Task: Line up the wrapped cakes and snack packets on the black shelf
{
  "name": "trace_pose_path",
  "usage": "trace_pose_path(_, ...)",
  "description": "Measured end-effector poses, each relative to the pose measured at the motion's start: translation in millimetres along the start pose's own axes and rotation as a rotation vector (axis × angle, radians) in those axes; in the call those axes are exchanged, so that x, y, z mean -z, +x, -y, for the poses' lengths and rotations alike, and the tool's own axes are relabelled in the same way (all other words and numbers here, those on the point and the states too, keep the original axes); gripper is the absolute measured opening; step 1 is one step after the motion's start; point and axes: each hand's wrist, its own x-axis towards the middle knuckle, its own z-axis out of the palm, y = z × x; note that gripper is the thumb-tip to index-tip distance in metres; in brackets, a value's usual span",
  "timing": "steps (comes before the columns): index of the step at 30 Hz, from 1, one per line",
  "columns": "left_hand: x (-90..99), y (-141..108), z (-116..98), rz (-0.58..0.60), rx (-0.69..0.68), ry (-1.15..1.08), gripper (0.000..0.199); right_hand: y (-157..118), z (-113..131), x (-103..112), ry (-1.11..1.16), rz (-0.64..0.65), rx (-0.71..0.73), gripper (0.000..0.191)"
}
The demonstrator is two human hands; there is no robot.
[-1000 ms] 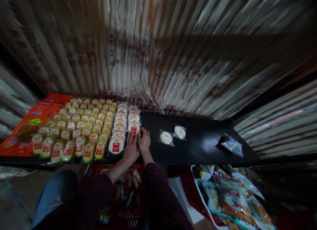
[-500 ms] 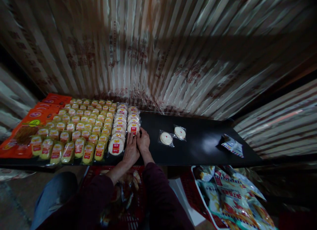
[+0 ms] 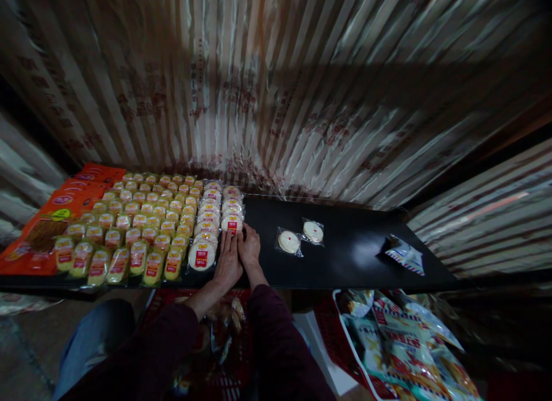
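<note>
On a black shelf (image 3: 345,263) stand two columns of round white crackers in clear packets with red and yellow labels. My left hand (image 3: 228,266) lies with its fingers stretched out flat, the tips at the lower edge of the front cracker packet (image 3: 232,224) in the right-hand column. Close beside it, my right hand (image 3: 250,247) is at that packet's right edge, fingers slightly bent and apart. A larger-looking cracker packet (image 3: 202,256) fronts the left column. To the right, two white cracker packets (image 3: 289,242) (image 3: 313,231) lie flat with small red dots.
Rows of yellow-wrapped snacks (image 3: 138,220) and orange bags (image 3: 43,234) fill the shelf's left part. A silver packet (image 3: 405,255) lies at the right. Below are a red basket (image 3: 150,309) and another basket (image 3: 345,326) with snack bags. Striped plastic sheeting (image 3: 259,102) hangs behind.
Almost nothing differs. Both hands stay at the front cracker packet, which sits very slightly further left and lower.
</note>
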Motion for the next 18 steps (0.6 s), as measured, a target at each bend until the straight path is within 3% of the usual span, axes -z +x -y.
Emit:
trace_pose_path(8, 3.9, -12, -12, 0.09, -0.005, 0.032, 0.058, -20, -4, 9, 0.079, -0.082, -0.05, 0.038)
trace_pose_path(18, 20.1, -45, -23, 0.173, 0.016, 0.096, 0.061, -60, 6, 22, 0.098, 0.019, -0.041, 0.032)
